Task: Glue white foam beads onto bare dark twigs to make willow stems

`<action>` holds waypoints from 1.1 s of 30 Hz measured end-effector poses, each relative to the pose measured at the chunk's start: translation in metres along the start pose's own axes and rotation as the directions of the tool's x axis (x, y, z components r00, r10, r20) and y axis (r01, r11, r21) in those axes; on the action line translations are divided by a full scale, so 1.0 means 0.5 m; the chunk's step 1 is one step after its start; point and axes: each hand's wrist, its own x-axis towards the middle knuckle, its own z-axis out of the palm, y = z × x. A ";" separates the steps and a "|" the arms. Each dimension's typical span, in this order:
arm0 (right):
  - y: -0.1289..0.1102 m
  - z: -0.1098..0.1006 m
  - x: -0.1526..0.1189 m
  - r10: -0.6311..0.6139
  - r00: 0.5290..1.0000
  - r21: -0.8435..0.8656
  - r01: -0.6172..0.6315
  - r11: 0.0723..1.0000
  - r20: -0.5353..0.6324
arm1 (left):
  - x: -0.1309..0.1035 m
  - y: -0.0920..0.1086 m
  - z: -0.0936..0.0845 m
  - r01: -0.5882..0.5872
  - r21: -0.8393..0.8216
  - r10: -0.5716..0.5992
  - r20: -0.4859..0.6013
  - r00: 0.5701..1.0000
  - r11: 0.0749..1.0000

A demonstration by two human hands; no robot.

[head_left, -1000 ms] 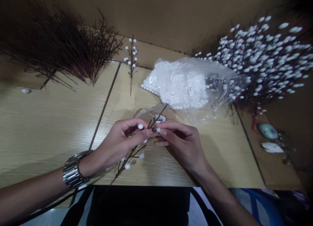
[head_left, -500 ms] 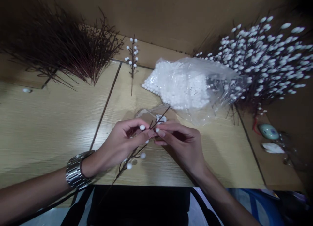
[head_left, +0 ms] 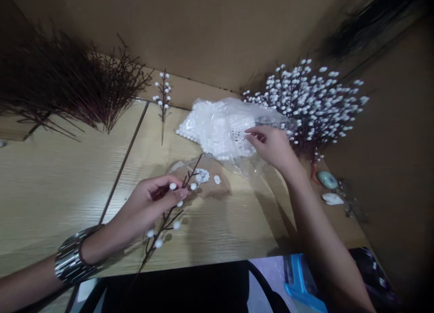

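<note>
My left hand (head_left: 154,200) pinches a dark brown twig (head_left: 166,220) that slants from lower left to upper right and bears several white balls. My right hand (head_left: 269,146) is over the right part of a clear plastic bag (head_left: 224,123) full of white balls, thumb and fingertips apart, nothing seen between them. Beneath the twig's upper tip lies a brown piece (head_left: 224,186) with patches of white paste (head_left: 202,175) on it.
Bare brown twigs (head_left: 68,82) are heaped at the back left. One finished-looking twig with white balls (head_left: 163,96) lies behind. A big bunch of white-tipped twigs (head_left: 312,96) stands at the back right, near a greenish oval object (head_left: 327,179).
My right hand has left the twig and moved up and right to the bag. A white ball now sits near the twig's upper part. The view has shifted.
</note>
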 end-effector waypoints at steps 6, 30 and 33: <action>0.041 0.058 0.085 0.036 0.967 -0.104 -0.010 0.994 0.253 | 0.001 0.002 -0.002 -0.001 0.019 0.002 -0.049 0.999 1.000; 0.021 0.038 0.073 0.035 0.991 -0.136 -0.017 0.991 0.132 | -0.005 0.010 0.002 -0.042 0.106 0.043 -0.006 0.999 0.993; -0.040 0.003 -0.006 -0.108 0.988 0.024 0.111 0.994 -0.110 | -0.007 0.014 0.004 -0.051 0.068 0.049 0.027 0.998 0.996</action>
